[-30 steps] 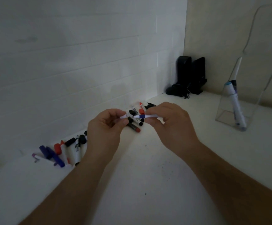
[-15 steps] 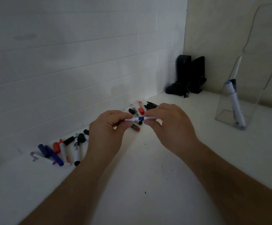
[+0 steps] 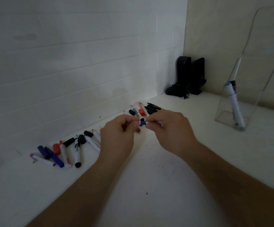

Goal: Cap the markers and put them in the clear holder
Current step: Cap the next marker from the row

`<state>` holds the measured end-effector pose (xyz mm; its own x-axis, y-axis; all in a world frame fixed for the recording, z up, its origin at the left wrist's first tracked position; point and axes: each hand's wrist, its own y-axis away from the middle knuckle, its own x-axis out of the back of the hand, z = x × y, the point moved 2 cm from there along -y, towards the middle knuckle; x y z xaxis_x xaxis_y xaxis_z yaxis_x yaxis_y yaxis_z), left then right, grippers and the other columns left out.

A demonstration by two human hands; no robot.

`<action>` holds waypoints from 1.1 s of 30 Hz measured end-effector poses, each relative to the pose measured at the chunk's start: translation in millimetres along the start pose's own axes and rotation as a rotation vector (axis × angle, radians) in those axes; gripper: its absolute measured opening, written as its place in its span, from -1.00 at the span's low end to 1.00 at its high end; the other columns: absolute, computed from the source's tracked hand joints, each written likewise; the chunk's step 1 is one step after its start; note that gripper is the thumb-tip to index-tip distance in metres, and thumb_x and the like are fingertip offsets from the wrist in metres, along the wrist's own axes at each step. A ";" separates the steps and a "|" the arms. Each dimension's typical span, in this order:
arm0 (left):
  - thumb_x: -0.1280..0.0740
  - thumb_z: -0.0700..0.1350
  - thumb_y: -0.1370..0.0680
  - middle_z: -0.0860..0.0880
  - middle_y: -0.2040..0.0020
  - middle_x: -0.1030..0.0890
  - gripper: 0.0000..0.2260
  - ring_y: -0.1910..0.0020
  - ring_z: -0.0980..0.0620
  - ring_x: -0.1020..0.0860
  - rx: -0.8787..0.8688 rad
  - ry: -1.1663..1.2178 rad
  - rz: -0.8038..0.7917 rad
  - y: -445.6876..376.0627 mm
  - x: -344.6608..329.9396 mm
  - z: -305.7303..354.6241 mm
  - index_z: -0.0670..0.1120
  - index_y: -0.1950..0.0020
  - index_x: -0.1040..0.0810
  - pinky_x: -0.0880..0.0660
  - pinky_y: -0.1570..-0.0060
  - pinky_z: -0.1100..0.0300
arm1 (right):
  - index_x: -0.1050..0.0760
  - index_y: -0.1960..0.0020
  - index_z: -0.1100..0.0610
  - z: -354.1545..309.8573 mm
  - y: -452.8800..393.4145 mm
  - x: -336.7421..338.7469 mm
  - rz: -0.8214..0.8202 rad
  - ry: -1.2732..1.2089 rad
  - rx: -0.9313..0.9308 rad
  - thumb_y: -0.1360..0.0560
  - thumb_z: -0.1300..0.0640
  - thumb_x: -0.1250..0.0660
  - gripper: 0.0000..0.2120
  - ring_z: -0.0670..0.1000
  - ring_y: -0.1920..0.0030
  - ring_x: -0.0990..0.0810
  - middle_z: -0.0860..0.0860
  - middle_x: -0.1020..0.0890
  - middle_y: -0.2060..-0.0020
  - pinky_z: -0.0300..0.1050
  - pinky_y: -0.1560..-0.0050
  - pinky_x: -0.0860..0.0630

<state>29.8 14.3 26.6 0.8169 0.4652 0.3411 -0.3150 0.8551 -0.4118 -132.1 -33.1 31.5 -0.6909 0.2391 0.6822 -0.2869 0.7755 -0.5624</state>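
Above the white worktop (image 3: 133, 185), the left hand (image 3: 118, 136) and right hand (image 3: 170, 128) both pinch one blue-banded marker (image 3: 143, 123) between them. Beyond lie loose markers (image 3: 70, 149) along the wall; farther right stands the clear holder (image 3: 255, 95) with two markers.

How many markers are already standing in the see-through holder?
2. A white marker with a blue cap leans inside the clear holder, and a thinner white one stands just behind it, partly hidden.

A white counter (image 3: 133, 202) bears loose markers (image 3: 77, 153), a clear holder (image 3: 231, 117) and black devices (image 3: 188, 79).
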 end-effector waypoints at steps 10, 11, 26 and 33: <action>-0.48 -0.10 -0.52 0.06 0.24 -0.71 -0.91 0.22 0.10 -0.69 0.050 0.168 0.036 5.0 -11.3 -2.4 0.06 0.08 -0.61 -0.64 0.01 -0.03 | -0.55 -0.22 -0.31 -9.8 -6.6 20.1 -0.143 0.377 0.079 -0.60 -0.23 -0.22 -0.76 0.00 -0.11 -0.50 -0.15 -0.66 0.02 0.10 -0.20 -0.33; -0.44 -0.13 -0.55 0.07 0.20 -0.72 -0.91 0.18 0.10 -0.69 0.033 0.191 0.026 5.4 -12.6 -2.1 0.07 0.06 -0.62 -0.63 -0.03 -0.05 | -0.55 -0.22 -0.27 -10.0 -8.5 25.0 -0.165 0.381 0.095 -0.60 -0.19 -0.24 -0.77 0.01 -0.08 -0.47 -0.13 -0.65 0.04 0.06 -0.13 -0.34; -0.25 -0.10 -0.62 0.37 -0.26 -0.42 -0.63 -0.26 0.47 -0.21 -0.604 -0.341 -0.530 46.0 -54.8 3.1 0.26 -0.36 -0.48 -0.14 -0.27 0.55 | -0.62 -0.08 0.00 87.5 -29.1 206.2 0.438 0.219 -0.222 -0.56 0.11 -0.41 -0.90 -0.08 0.23 -0.58 -0.16 -0.61 0.21 -0.51 0.20 -0.34; -0.24 -0.11 -0.62 0.35 -0.20 -0.43 -0.65 -0.22 0.43 -0.26 -0.585 -0.337 -0.541 46.2 -52.1 4.3 0.25 -0.33 -0.50 -0.12 -0.17 0.61 | -0.36 -0.19 -0.19 131.8 -18.7 178.4 0.094 0.589 -0.335 -0.65 0.03 -0.09 -0.81 0.07 0.31 -0.60 0.01 -0.68 0.19 0.03 0.27 -0.63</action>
<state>-29.4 30.5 -6.6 0.5670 0.1507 0.8098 0.4505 0.7663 -0.4581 -337.5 -82.0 102.1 -0.1993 0.5187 0.8314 0.0426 0.8522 -0.5215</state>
